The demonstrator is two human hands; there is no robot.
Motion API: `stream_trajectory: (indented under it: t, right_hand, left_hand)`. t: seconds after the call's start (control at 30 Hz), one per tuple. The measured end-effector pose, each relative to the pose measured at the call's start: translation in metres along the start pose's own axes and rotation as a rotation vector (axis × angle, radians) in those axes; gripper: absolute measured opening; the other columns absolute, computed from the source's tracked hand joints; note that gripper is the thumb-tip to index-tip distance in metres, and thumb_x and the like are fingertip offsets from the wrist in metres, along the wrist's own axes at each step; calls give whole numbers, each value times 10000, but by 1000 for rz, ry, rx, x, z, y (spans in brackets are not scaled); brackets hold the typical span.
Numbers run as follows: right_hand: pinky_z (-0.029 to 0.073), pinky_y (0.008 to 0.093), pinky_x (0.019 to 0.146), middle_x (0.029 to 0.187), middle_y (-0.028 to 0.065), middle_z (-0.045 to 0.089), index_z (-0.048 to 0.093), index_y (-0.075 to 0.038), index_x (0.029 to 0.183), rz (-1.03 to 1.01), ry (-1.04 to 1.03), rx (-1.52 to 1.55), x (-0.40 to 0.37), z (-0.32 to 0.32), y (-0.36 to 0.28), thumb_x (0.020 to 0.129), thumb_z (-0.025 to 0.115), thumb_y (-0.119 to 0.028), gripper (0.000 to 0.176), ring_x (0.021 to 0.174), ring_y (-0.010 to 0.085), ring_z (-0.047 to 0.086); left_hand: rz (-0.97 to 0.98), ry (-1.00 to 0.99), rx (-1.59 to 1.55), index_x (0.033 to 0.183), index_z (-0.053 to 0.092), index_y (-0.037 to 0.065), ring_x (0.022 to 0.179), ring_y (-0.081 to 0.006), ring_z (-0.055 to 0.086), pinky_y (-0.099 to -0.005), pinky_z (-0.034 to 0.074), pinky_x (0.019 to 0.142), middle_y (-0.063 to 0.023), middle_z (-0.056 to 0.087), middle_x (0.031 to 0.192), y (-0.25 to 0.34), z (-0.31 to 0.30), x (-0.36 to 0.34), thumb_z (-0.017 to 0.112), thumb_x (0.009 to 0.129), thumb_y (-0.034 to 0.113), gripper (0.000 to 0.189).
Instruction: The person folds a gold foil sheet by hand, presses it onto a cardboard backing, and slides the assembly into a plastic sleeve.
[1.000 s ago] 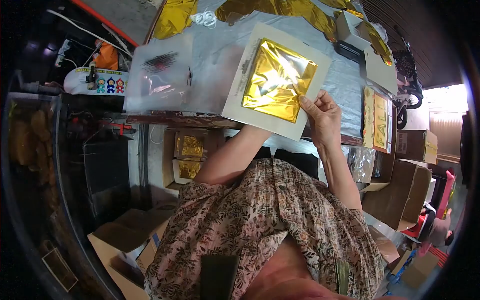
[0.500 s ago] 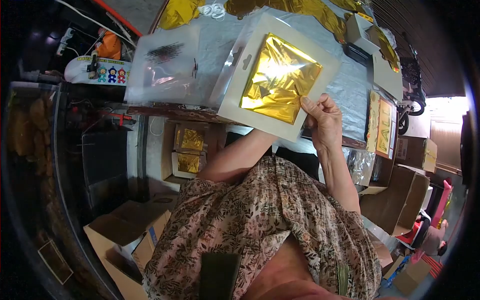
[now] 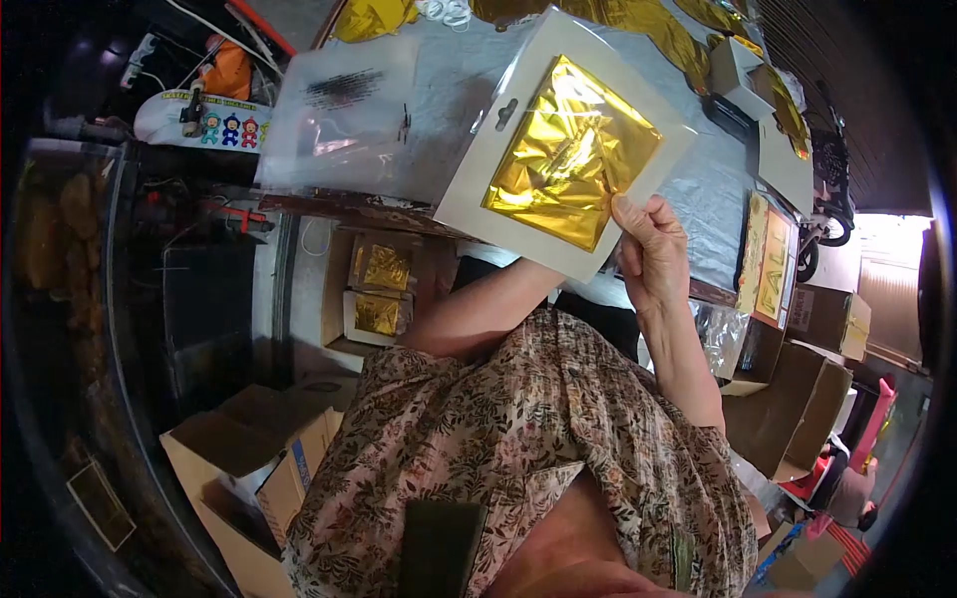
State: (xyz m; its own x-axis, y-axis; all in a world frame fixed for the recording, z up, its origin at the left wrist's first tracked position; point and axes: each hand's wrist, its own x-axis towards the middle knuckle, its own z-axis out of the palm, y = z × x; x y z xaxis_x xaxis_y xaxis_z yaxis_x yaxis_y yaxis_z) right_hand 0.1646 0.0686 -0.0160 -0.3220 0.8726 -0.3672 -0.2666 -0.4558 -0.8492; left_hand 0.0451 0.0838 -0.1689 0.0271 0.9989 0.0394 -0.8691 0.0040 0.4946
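A pale backing card point(image 3: 469, 204) with a hang hole is tilted in front of me, above the table edge. Folded gold foil point(image 3: 573, 154) fills its middle, and clear plastic shows along some of the card's edges. My right hand point(image 3: 653, 239) pinches the card's lower right side, thumb on the front by the foil. My left forearm point(image 3: 488, 304) reaches up behind the card, which hides the left hand and its fingers. Left of the card, clear plastic bags point(image 3: 339, 120) with dark printing lie on the table.
The table point(image 3: 439, 90) has a pale sheet over it. Gold foil point(image 3: 638, 30) and a white cord bundle point(image 3: 444, 12) lie at the back. Below the edge, a box point(image 3: 339, 299) holds gold foil packs point(image 3: 379, 314). Cardboard boxes point(image 3: 249, 448) stand on both sides.
The card has shifted slightly up and right in view and turned a little, with my right hand still pinching it. The whole scene has also shifted slightly as my head moved.
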Motion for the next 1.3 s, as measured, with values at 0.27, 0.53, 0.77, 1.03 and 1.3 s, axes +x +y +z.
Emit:
stream_trajectory:
  t: [0.27,0.53,0.77,1.03,1.3]
  right_hand:
    - [243,234,414,593,-69,533,625,-131,809,49,28,59,3,7,-6,883,835,-87,226,395,44,339]
    - [244,205,439,730,-68,651,653,-174,863,-101,68,22,14,-51,-26,903,798,-70,183,449,28,369]
    - [247,205,446,723,-64,639,638,-157,837,-161,88,-73,19,-58,-32,901,797,-59,197,470,21,362]
    - [285,195,465,802,-43,698,668,-144,836,-77,58,-161,15,-77,-42,892,794,-55,163,522,20,444]
    - [329,196,494,802,-15,698,663,-124,831,-65,44,-153,19,-81,-36,867,827,-63,179,565,35,494]
  left_hand:
    - [34,31,-119,1462,479,49,1199,-197,604,-331,552,955,-81,591,1353,10,-8,2,454,1108,355,469]
    - [18,165,266,1438,527,-2,1076,-102,658,-287,565,944,-67,696,1240,168,75,-20,539,1095,234,417]
    - [288,43,1035,1440,533,-11,936,-101,706,-230,577,823,-95,753,1092,190,96,-21,671,1004,59,463]
    - [276,-73,1079,1444,550,47,944,-120,703,-262,612,847,-114,699,1251,185,89,-21,710,968,62,503]
    - [37,-283,1258,1618,332,49,952,-84,546,-249,525,956,-30,463,1574,194,88,-23,720,930,-17,793]
